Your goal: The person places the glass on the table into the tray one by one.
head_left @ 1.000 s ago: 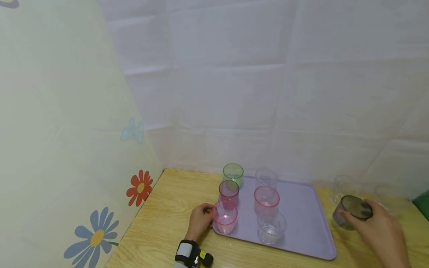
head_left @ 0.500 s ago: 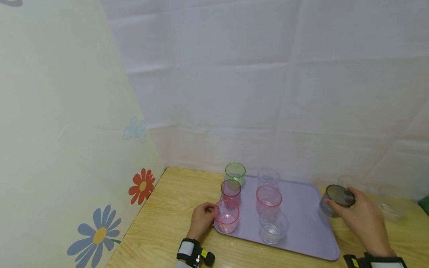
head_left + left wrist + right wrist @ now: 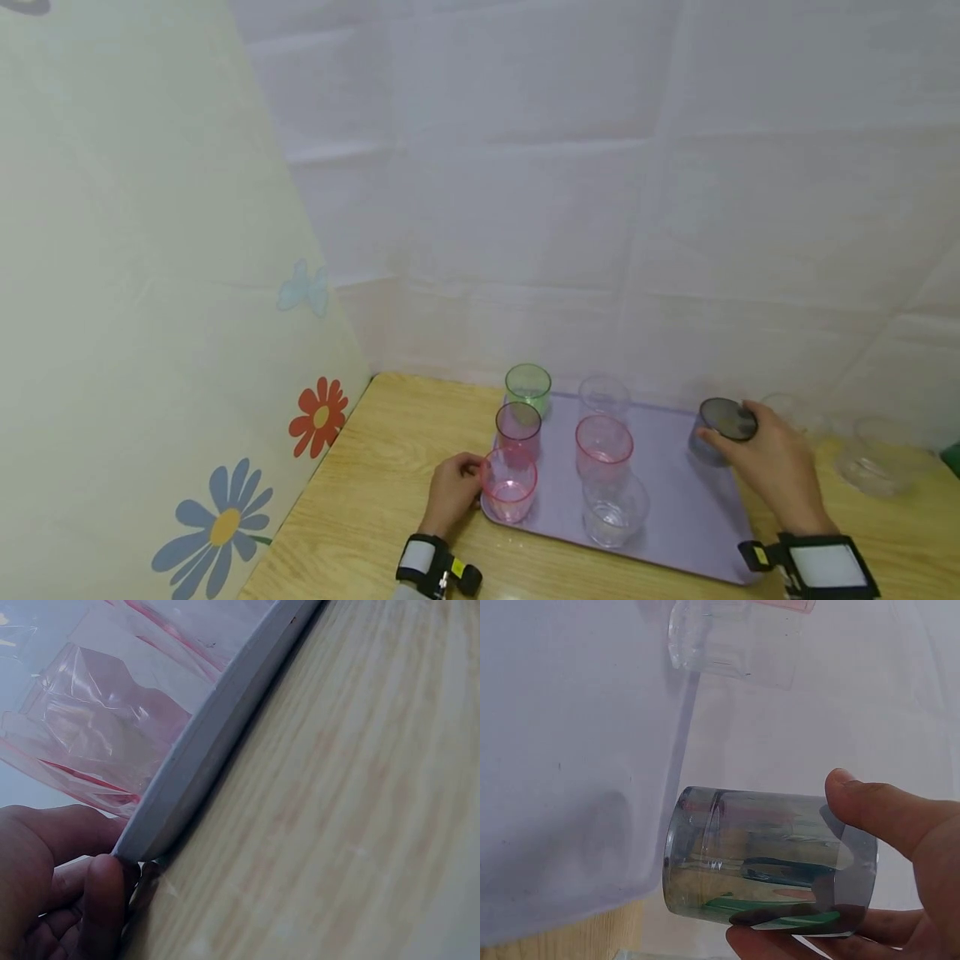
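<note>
My right hand (image 3: 780,475) grips a smoky grey glass (image 3: 712,442) near its rim, thumb on one side and fingers on the other. The glass is upright over the back right corner of the lilac tray (image 3: 671,500); in the right wrist view its base overlaps the tray's edge. My left hand (image 3: 450,492) pinches the tray's rim at the front left corner, beside a pink glass (image 3: 508,487). Behind that stand a dark-rimmed glass (image 3: 517,437) and a green glass (image 3: 528,392). Another row holds a pink-rimmed glass (image 3: 603,450) between two clear glasses.
Clear glasses (image 3: 873,462) stand on the wooden table (image 3: 375,467) right of the tray, partly behind my right hand. A green object (image 3: 951,457) shows at the right edge. A white sheet (image 3: 487,208) hangs behind, and a wall with painted flowers is at left.
My right hand has carried the grey glass leftward and farther back, from over the table to over the tray's back right corner. My left hand stays at the tray's corner.
</note>
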`<state>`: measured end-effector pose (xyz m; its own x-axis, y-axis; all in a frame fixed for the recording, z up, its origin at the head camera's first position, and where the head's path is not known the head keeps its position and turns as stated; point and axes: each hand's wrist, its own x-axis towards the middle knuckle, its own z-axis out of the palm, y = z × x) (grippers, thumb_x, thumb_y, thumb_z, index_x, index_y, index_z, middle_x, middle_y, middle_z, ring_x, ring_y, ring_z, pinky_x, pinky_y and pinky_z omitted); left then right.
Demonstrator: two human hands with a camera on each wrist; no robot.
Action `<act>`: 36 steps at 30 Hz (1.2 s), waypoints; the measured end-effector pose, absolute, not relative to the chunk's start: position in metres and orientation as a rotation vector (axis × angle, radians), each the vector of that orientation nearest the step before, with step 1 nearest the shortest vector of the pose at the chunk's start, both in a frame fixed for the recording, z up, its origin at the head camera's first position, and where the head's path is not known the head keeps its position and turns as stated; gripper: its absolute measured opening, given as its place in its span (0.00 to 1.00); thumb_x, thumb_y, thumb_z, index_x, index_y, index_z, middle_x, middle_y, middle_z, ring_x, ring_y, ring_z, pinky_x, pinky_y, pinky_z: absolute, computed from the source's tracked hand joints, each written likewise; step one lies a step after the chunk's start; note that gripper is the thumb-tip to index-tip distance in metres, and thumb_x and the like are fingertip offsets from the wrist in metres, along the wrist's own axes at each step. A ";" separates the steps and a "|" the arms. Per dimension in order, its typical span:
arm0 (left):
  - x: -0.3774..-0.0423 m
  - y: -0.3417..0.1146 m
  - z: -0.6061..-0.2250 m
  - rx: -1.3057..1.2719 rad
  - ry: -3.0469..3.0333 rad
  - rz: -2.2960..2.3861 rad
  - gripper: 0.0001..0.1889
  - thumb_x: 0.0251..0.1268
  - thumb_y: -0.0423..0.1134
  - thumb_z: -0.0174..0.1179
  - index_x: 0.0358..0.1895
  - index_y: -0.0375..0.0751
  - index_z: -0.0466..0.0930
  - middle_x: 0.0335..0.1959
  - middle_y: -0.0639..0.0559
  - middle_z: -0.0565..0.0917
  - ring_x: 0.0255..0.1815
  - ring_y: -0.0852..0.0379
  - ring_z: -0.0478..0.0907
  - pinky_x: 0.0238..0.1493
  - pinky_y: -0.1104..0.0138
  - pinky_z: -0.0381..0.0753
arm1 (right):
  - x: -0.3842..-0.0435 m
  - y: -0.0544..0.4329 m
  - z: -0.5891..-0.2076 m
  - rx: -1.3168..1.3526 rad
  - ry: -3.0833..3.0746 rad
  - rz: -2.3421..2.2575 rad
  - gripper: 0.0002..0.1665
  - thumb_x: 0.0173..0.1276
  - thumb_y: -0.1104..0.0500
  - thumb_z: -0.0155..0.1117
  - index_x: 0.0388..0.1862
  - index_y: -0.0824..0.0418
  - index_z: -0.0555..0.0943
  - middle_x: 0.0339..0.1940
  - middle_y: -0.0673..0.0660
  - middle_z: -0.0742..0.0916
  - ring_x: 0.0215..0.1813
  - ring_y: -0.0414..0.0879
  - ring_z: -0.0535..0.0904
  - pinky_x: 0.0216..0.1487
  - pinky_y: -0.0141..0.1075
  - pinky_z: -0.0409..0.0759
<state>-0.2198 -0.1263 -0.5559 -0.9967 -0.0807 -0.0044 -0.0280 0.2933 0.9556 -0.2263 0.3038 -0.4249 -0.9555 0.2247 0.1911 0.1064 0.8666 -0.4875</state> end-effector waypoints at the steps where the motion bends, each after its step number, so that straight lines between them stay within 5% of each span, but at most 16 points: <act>1: -0.220 -0.127 -0.556 0.110 -2.491 -1.843 0.07 0.66 0.33 0.69 0.44 0.34 0.89 0.28 0.53 0.83 0.19 0.63 0.77 0.19 0.73 0.79 | -0.229 0.303 -0.426 -0.250 -2.799 0.710 0.62 0.66 0.35 0.76 0.72 0.86 0.64 0.66 0.90 0.73 0.64 0.86 0.72 0.59 0.73 0.76; 36: -0.219 -0.127 -0.553 0.108 -2.476 -1.848 0.07 0.65 0.32 0.69 0.42 0.33 0.89 0.27 0.53 0.83 0.17 0.63 0.76 0.18 0.72 0.79 | -0.273 0.295 -0.461 -0.132 -2.745 0.811 0.55 0.63 0.45 0.81 0.70 0.84 0.68 0.64 0.88 0.76 0.62 0.83 0.76 0.59 0.70 0.77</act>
<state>-0.2186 -0.1265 -0.5532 -0.9963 -0.0863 -0.0013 -0.0258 0.2833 0.9587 -0.2727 0.2950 -0.4605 -0.9580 0.1635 0.2356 0.0093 0.8387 -0.5445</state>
